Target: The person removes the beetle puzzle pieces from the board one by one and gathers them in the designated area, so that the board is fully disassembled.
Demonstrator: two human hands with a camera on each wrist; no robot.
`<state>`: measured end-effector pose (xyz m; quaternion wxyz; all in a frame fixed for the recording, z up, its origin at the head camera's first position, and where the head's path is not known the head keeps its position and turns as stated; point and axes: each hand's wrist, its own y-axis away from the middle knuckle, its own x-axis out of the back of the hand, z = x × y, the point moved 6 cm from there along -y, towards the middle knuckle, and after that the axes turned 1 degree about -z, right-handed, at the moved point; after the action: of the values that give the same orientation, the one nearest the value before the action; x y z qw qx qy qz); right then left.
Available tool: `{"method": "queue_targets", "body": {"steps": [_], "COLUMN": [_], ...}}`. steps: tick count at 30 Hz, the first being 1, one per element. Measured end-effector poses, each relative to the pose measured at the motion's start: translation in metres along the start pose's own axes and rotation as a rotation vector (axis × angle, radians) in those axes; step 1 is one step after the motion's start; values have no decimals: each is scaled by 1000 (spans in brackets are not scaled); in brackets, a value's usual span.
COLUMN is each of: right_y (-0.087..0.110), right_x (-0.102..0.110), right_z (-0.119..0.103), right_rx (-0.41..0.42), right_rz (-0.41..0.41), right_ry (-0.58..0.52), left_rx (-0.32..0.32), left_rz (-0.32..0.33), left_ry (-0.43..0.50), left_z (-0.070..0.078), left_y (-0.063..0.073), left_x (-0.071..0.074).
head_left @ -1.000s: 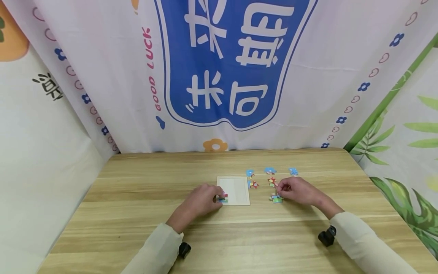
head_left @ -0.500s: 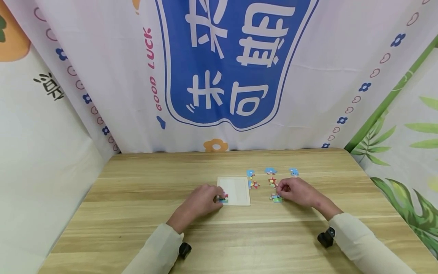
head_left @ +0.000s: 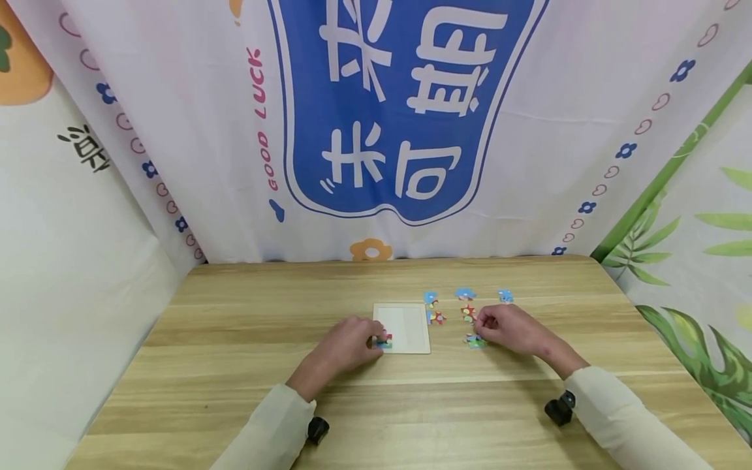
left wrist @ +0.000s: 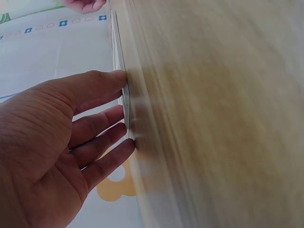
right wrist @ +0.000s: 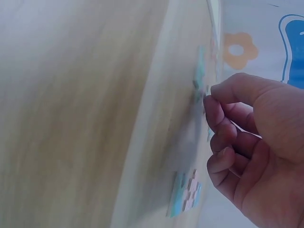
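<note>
A square wooden puzzle tray lies at the middle of the table, with one pink and green puzzle piece in its near left corner. My left hand rests at that corner, its fingertips over the piece. In the left wrist view its thumb and fingers touch the tray's edge, spread apart. To the right of the tray, my right hand hovers with curled fingers, thumb and index tips together. Nothing shows between them. Close by the tips lies a green and blue puzzle piece.
Several loose puzzle pieces lie in rows: blue ones at the back and red ones, such as the piece at the tray's right edge. One more piece lies beneath the right hand. A printed curtain hangs behind the table.
</note>
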<state>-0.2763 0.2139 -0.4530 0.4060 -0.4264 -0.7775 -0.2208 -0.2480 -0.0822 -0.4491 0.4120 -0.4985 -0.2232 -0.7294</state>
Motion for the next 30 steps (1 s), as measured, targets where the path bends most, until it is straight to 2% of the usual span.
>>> {"method": "queue_targets", "body": {"steps": [9, 15, 24, 30], "right_y": [-7, -16, -45, -61], "right_x": [-7, -19, -52, -68], "right_z": [-20, -44, -88, -103], "right_rx": [16, 62, 150, 173], "right_rz": [15, -1, -39, -56], "right_ry": [-10, -24, 15, 52], "left_rx": [3, 15, 43, 50], "left_rz": [-4, -12, -39, -55], "left_ry": [2, 19, 27, 36], "left_z": [0, -1, -6, -6], "left_y": [0, 1, 0, -3], "left_x": [-1, -2, 0, -1]}}
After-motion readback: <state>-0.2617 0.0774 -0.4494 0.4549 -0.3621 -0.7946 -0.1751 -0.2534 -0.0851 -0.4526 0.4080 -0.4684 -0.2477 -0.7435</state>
